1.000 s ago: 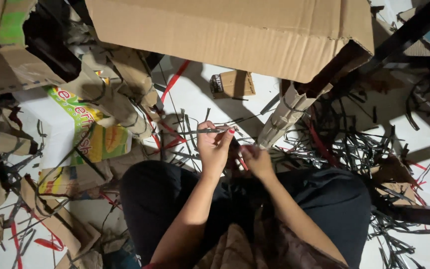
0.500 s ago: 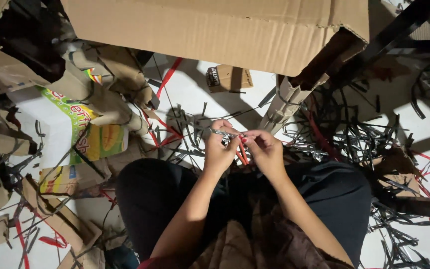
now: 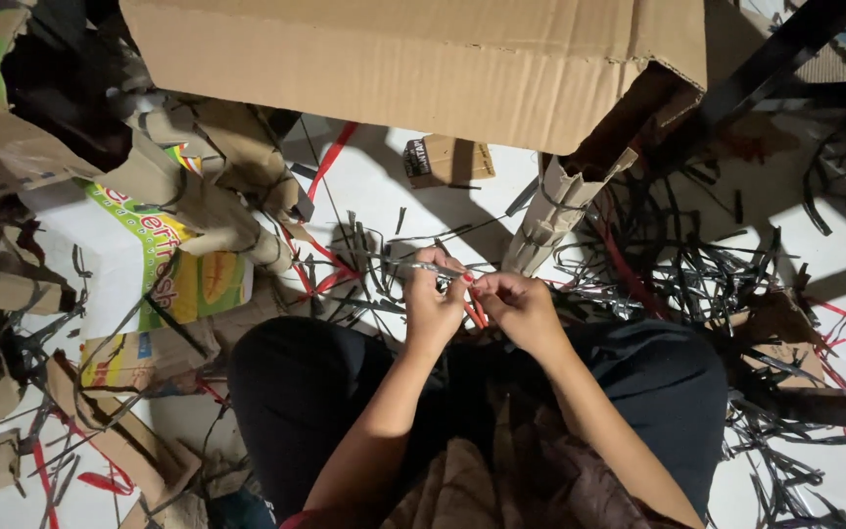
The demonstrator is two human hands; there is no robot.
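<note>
Both hands meet over the lap, fingertips almost touching. Left hand (image 3: 431, 304) pinches a thin grey strip (image 3: 423, 265) whose long axis runs 9-to-3, its free end trailing toward 9 o'clock. Right hand (image 3: 521, 306) is closed on red strips (image 3: 477, 315) at 3 o'clock of the left. Folded cardboard bundle (image 3: 555, 211) stands at 1 o'clock on the floor (image 3: 384, 196).

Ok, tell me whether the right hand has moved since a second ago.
Yes. The right hand has shifted left, away from the rolled cardboard tube, and now meets the left hand at the thin strip.
</note>
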